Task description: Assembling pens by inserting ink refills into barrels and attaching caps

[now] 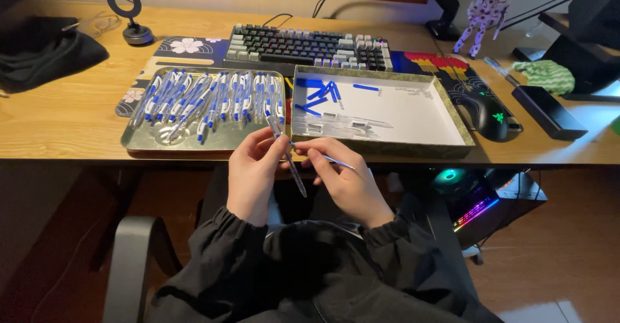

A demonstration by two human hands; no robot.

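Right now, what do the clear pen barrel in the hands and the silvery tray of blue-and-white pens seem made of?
Clear pen barrel: likely transparent plastic, since the hand shows through it. Silvery tray: probably metal, given its dull reflective sheen.

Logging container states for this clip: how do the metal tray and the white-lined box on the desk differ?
The metal tray on the left is shallow, silvery and packed with whole blue-and-white pens. The white-lined box on the right has taller patterned walls and holds only a few loose parts: blue pieces and clear barrels, with much of its floor bare. Both are rectangular and sit side by side before the keyboard.
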